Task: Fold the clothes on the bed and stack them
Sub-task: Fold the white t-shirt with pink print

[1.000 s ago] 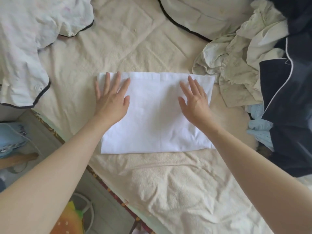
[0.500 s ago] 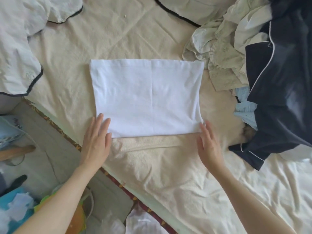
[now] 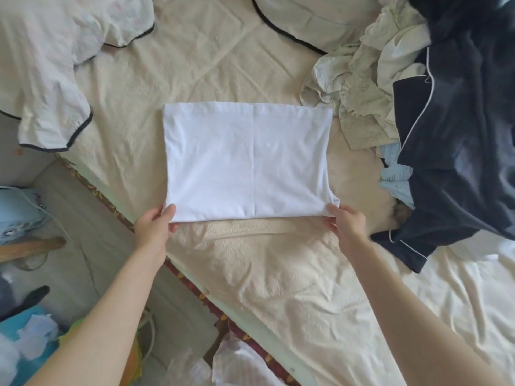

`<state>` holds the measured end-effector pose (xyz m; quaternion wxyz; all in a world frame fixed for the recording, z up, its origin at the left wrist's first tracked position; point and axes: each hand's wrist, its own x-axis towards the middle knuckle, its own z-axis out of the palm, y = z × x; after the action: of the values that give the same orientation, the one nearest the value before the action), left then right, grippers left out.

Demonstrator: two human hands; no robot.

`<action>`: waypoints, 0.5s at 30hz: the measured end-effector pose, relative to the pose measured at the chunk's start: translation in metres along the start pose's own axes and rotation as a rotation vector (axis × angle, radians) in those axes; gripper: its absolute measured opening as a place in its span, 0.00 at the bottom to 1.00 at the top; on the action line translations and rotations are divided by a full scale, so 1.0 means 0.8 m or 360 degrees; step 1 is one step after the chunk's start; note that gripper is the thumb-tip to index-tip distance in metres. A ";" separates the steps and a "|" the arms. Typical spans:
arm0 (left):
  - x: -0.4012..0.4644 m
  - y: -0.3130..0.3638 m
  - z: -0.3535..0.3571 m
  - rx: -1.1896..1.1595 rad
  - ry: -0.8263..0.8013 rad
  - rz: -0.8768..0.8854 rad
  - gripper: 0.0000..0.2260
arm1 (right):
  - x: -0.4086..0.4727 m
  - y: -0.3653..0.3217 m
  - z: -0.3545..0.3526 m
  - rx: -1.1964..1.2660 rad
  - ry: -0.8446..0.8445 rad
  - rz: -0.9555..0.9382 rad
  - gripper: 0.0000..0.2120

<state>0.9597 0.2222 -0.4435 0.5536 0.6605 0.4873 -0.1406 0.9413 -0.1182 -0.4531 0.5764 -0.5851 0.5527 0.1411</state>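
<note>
Your left hand [image 3: 152, 227] and right hand [image 3: 347, 225] are bare. Both forearms are uncovered right up to the frame's edge. You wear no sleeves.

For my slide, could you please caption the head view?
Both hands, left and right, pinch the folded white garment's near corners.

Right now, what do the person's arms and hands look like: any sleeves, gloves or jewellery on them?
Both forearms are bare up to the frame edge, with no sleeves showing. The left hand and right hand wear no gloves, and no rings, watch or bracelets are visible.
</note>
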 end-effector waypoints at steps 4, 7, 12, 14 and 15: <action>-0.029 -0.015 -0.023 0.0010 -0.0005 -0.0043 0.06 | -0.030 0.021 -0.021 -0.0004 0.0036 -0.0002 0.06; -0.050 -0.035 -0.050 0.0057 -0.0047 -0.0100 0.07 | -0.058 0.049 -0.041 -0.0083 0.0056 -0.0006 0.06; -0.080 -0.077 -0.092 0.0130 -0.0169 -0.0143 0.13 | -0.095 0.109 -0.064 -0.0146 0.0176 0.0020 0.08; -0.086 -0.087 -0.100 0.0120 -0.0196 -0.0128 0.12 | -0.105 0.128 -0.067 -0.0127 0.0221 0.0012 0.05; -0.088 -0.091 -0.101 0.0119 -0.0211 -0.0112 0.12 | -0.111 0.136 -0.066 -0.0212 0.0267 -0.0037 0.03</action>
<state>0.8386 0.2518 -0.4076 0.5544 0.6524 0.4669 -0.2213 0.7976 -0.0893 -0.4225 0.4897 -0.6382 0.5815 0.1214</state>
